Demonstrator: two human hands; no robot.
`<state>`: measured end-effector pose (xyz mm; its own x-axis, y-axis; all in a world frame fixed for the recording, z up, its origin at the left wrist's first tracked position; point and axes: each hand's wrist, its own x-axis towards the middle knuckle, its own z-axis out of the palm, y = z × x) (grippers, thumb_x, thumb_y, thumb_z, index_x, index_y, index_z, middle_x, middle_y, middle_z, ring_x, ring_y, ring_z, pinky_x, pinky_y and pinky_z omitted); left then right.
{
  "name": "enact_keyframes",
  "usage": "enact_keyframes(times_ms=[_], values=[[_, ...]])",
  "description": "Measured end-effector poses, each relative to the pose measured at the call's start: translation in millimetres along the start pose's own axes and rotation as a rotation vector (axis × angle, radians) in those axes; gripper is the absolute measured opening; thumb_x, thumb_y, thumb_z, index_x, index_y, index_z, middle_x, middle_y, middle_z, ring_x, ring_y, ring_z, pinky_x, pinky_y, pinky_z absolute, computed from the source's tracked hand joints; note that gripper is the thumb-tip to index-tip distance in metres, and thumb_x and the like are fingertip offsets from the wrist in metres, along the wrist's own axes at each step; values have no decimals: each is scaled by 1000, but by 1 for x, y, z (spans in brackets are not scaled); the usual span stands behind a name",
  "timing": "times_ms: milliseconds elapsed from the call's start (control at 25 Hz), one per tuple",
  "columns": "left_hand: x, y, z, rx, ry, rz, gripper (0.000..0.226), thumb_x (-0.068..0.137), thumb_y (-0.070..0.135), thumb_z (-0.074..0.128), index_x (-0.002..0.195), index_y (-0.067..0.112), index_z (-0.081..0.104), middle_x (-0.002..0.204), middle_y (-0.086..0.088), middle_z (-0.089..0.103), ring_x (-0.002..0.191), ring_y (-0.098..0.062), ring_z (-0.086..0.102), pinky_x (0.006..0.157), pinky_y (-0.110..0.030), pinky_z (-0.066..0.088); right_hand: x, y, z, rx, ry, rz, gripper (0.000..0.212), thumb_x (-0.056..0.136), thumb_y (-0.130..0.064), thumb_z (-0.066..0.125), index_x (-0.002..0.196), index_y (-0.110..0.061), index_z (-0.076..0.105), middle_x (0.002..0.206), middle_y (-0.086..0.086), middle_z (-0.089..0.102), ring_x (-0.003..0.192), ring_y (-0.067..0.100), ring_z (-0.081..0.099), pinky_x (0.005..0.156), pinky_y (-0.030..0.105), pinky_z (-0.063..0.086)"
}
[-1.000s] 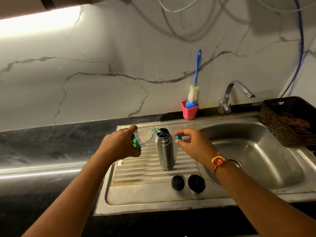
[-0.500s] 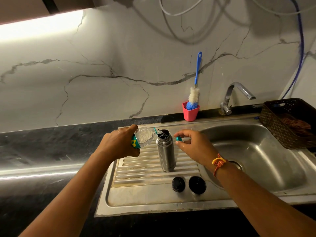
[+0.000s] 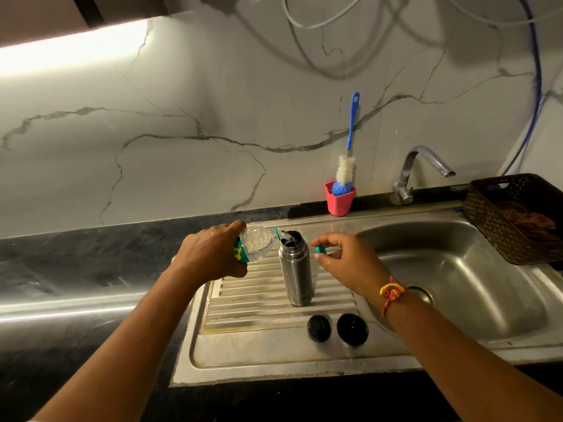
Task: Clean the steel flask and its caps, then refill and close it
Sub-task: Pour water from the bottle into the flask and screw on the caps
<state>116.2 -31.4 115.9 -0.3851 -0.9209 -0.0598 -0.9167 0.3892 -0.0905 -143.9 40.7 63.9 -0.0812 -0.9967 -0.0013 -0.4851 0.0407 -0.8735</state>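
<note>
White marble with grey veins covers the wall behind one steel sink unit (image 3: 274, 360), which sits in a black counter (image 3: 76, 254).

Head view: one steel flask (image 3: 296, 269) stands upright and open on the ribbed draining board, near the centre of the picture. Two black caps (image 3: 318, 328) lie on the flat steel at 6 o'clock from the flask, side by side and apart from it; the right one (image 3: 352, 329) looks wider. The left hand (image 3: 210, 254) is closed around one clear plastic bottle (image 3: 256, 243) with a green and yellow label; the writing on it cannot be read. The bottle is tilted, its mouth at the flask's opening, at 10 o'clock from the flask, and water runs into the flask. The right hand (image 3: 347, 260), at 3 o'clock from the flask, pinches one small teal bottle cap (image 3: 320, 249) between thumb and fingertips, and the other fingers are loosely curled. One orange and yellow thread band (image 3: 391, 292) is tied on the right wrist.

At 12 o'clock, by the wall, one pink cup (image 3: 339, 201) holds one bottle brush (image 3: 347, 166) with a blue handle. One tap (image 3: 420, 172) stands at 2 o'clock. One dark woven basket (image 3: 493, 233) with a reddish cloth inside is at 3 o'clock, on the far right edge of the sink. Several cables hang on the wall above, and one of them is blue.
</note>
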Motion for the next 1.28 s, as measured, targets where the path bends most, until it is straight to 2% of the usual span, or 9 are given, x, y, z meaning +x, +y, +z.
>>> enact_keyframes(times_ms=[200,480,800,1040,1280], values=[[2,-2,-2,28,2,5,81,81,49,80,147,29,36,138,2,61,113,-21,66,75,-27,54,0,0,2,-2,-1,4,27,90,-17,68,116,-23,67,121,-2,65,89,8,62,78,21,54],[4,-6,-4,48,12,9,81,81,50,80,147,30,37,136,2,62,111,-21,66,71,-24,52,1,-1,3,6,-6,5,26,90,-17,68,115,-24,68,121,-1,65,92,11,64,84,30,58],[4,-5,-7,67,14,21,81,82,49,79,148,30,36,137,3,61,112,-21,66,73,-25,53,3,1,3,-3,-12,-1,26,90,-17,68,115,-24,68,123,-1,64,93,11,64,83,29,58],[3,-3,-11,102,15,26,80,83,48,79,148,30,36,137,2,61,109,-20,66,65,-20,45,3,2,2,-5,-19,-6,25,91,-17,68,114,-24,68,122,-1,65,94,13,66,80,28,58],[3,-5,-14,104,38,37,79,82,47,79,147,29,37,136,1,62,110,-21,65,70,-23,50,2,1,1,1,-21,-4,25,90,-17,68,114,-24,68,122,-2,65,97,15,66,84,33,59]])
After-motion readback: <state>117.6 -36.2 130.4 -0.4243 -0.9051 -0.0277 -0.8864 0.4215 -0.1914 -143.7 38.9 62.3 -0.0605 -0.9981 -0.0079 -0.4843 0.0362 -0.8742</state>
